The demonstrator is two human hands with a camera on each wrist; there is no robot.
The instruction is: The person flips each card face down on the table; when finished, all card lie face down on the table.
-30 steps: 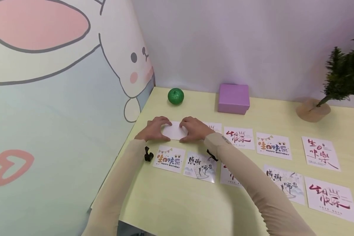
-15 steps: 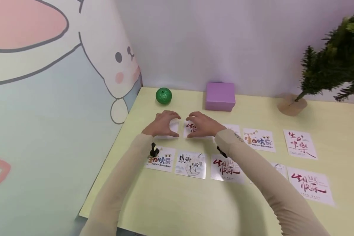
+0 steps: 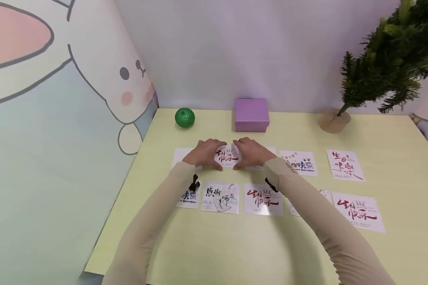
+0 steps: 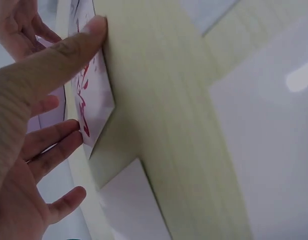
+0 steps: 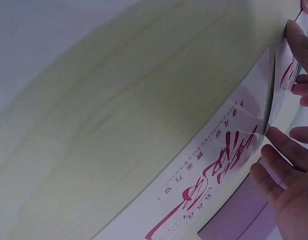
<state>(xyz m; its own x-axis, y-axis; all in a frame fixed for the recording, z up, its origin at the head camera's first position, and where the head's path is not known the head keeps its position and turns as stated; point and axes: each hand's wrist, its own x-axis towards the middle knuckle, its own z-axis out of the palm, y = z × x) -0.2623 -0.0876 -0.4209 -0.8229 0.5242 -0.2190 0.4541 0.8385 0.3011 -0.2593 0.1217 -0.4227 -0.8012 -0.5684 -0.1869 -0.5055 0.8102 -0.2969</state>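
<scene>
A white birthday card [image 3: 227, 156] with red characters lies in the back row of cards. My left hand [image 3: 207, 153] is at its left side, thumb at the near edge and fingers at the far edge. My right hand [image 3: 251, 153] holds the right side in the same way. In the left wrist view, the left thumb overlaps the card [image 4: 96, 105] and two fingertips meet its far edge. The right wrist view has the right thumb and fingers by the card's edges, next to another red-lettered card [image 5: 209, 175]. A plain white card [image 3: 181, 155] lies left of the left hand.
Two rows of printed cards lie on the pale table [image 3: 214, 245], including a black-lettered card [image 3: 220, 198] in front. Behind stand a green ball-like object [image 3: 184, 117], a purple box [image 3: 251, 115] and a small artificial tree [image 3: 381, 63]. A rabbit-printed wall [image 3: 57, 158] borders the left.
Both hands have let go of the plain white card and moved right to the red-lettered birthday card, now between them. The head view has turned to the right.
</scene>
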